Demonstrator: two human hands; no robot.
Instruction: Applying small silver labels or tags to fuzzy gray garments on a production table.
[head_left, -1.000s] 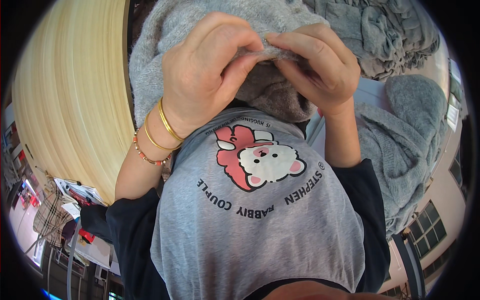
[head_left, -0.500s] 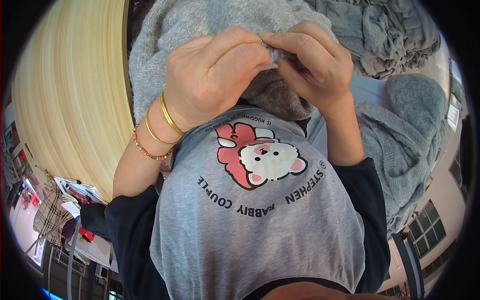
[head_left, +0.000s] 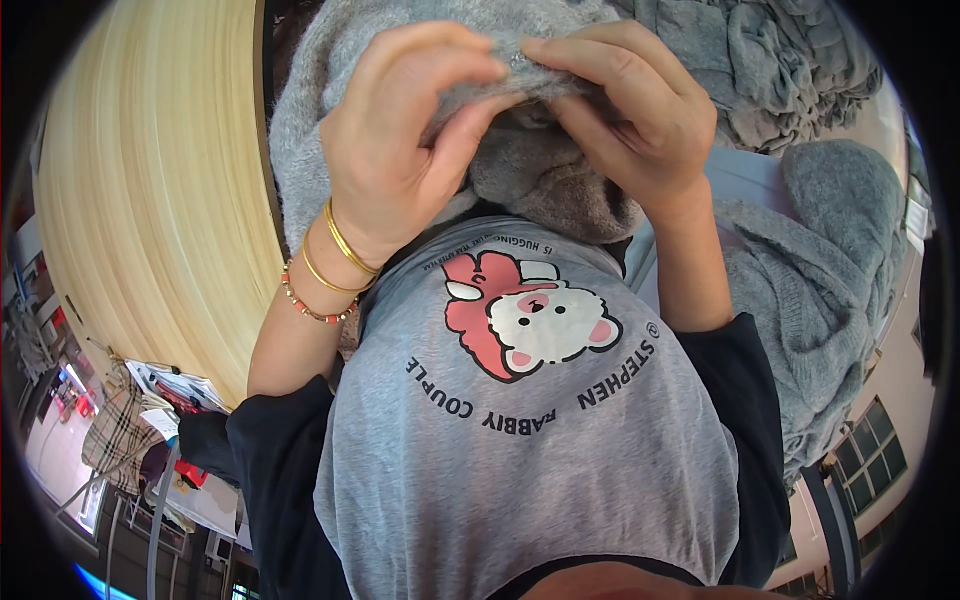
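Both hands rose slightly since earlier frame; left hand (head_left: pixel 400 150) and right hand (head_left: pixel 630 120) pinched grey knit garment (head_left: pixel 540 180) fold, fingertips together.

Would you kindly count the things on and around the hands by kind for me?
Hands: 2, left hand and right hand, both pinching the grey knit.
Gold bangles: 2.
Beaded bracelet: 1.
Grey knit pieces: at least 3, held one, top-right pile, right-side one.
Total: 8.
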